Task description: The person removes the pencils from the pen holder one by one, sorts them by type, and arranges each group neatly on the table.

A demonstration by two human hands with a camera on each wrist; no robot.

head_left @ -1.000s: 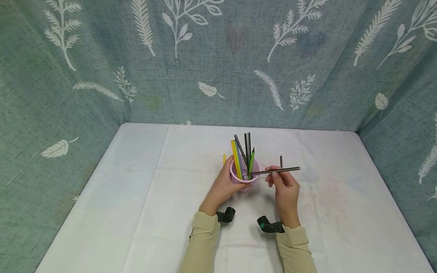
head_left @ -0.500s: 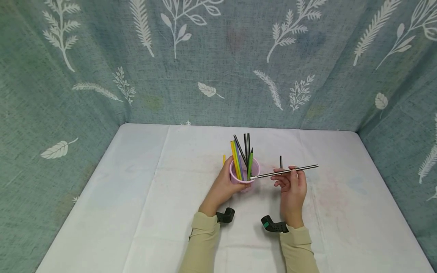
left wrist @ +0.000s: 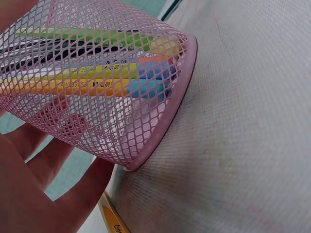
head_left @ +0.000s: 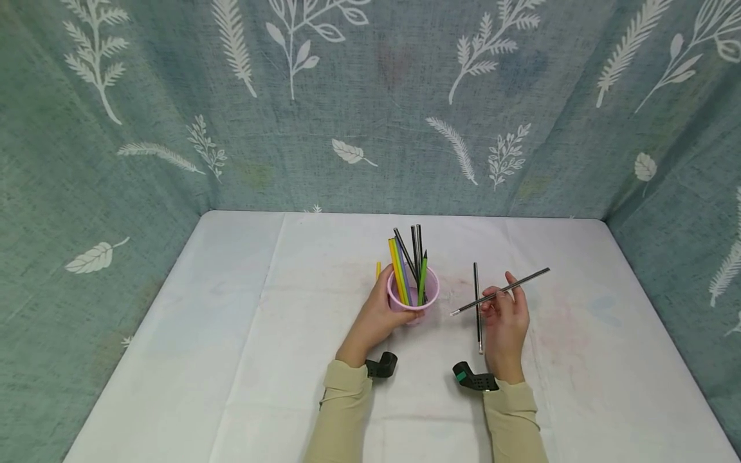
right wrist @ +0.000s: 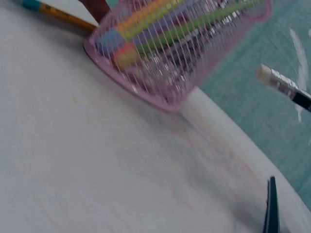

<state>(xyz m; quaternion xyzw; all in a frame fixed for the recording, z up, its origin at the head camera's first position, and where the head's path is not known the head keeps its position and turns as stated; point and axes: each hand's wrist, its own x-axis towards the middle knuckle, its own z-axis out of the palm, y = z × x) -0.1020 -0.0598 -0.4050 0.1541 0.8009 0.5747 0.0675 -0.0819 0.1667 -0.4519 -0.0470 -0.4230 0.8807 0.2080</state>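
My left hand (head_left: 376, 318) grips a pink mesh pencil cup (head_left: 438, 292) from its left side, thumb at the front. Dark pencils (head_left: 418, 247), a yellow marker (head_left: 397, 270), a purple one (head_left: 406, 276) and a green one (head_left: 423, 281) stand in the cup. To the right, my right hand (head_left: 505, 321) pinches a dark pencil (head_left: 529, 276), its white eraser end (right wrist: 265, 73) pointing left toward the cup, apart from it. Below that pencil another dark pencil (head_left: 477, 325) lies on the white cloth, beside the right fingers.
A yellow marker (head_left: 379, 270) lies behind the left hand; the left wrist view shows its printed barrel (left wrist: 113, 216). The white-covered table (head_left: 278, 360) ends at a green leaf-patterned curtain (head_left: 347, 180) at the back and sides.
My right hand has moved right, drawing the dark pencil's eraser end out of the cup and clear of its rim. The pencil slants more now. The left hand still holds the cup in place.
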